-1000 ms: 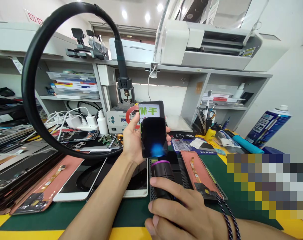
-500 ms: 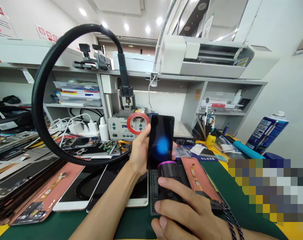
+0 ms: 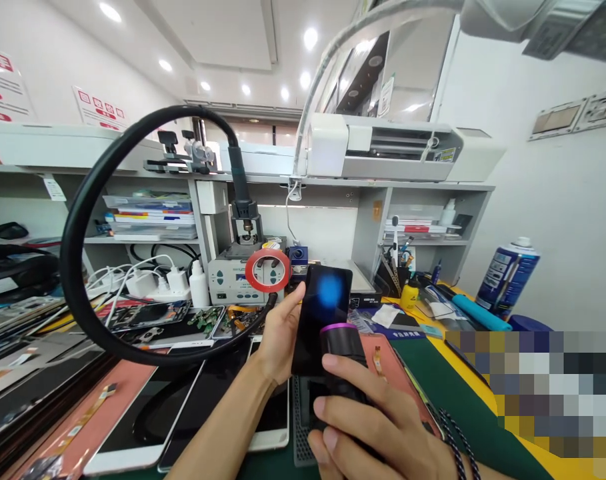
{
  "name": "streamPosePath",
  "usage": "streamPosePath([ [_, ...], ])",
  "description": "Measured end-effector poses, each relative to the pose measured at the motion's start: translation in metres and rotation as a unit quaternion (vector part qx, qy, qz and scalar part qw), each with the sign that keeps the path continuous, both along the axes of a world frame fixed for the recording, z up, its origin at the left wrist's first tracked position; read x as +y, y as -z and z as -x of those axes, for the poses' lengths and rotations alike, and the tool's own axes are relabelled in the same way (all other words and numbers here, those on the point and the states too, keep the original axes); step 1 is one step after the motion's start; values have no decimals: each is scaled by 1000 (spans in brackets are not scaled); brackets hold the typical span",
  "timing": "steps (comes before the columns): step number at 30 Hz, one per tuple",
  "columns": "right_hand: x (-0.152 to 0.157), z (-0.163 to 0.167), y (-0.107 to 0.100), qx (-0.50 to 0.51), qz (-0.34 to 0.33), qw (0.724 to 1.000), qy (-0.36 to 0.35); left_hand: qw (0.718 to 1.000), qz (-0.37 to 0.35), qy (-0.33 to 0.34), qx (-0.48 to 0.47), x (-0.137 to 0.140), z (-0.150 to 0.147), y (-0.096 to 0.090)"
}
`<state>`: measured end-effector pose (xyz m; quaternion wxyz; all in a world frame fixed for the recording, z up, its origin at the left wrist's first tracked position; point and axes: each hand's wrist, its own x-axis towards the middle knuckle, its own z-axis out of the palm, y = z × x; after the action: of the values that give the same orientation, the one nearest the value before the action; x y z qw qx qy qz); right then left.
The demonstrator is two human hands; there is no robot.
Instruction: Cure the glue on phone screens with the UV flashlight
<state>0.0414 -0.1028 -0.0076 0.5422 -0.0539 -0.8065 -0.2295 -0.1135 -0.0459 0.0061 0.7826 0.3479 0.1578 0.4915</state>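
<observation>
My left hand (image 3: 279, 337) grips a black smartphone (image 3: 315, 333) by its edge, thumb on the near side, with the screen tilted up toward me. In my right hand (image 3: 377, 413) is a black flashlight (image 3: 343, 343) with a purple ring round its head, fingers wrapped about the barrel. Its head points at the phone, and a blue spot of light glows near the top of the screen. Below the phone lies a grey perforated mat (image 3: 303, 433). A white-framed tablet screen (image 3: 270, 420) lies beside my left forearm.
A thick black hose (image 3: 73, 267) loops over the bench at left, leading to a rework station (image 3: 223, 280). A red tape roll (image 3: 267, 270) leans on it. Several screens and a pink panel (image 3: 390, 363) lie around. A blue spray can (image 3: 507, 277) stands at right.
The blue light spot has moved up the phone screen toward its top. My view has tilted upward, so the shelf and bench sit lower. Both hands keep their holds.
</observation>
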Motion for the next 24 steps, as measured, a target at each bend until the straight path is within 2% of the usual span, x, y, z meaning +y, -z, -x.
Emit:
streamPosePath([
  [7,0,-4,-7,2,8,1000,19,1000,-5,21,-9,2,-2,8],
  [12,3,-10,-9,-16,26,1000,-6,1000,2,23,-12,2,-2,9],
  [17,9,-16,-10,48,80,994,-54,999,35,21,-4,3,-4,10],
  [20,17,-18,-10,140,129,976,-108,999,46,28,2,8,-6,16],
  [24,31,-19,-14,261,207,933,-137,999,32,33,18,12,-10,20],
])
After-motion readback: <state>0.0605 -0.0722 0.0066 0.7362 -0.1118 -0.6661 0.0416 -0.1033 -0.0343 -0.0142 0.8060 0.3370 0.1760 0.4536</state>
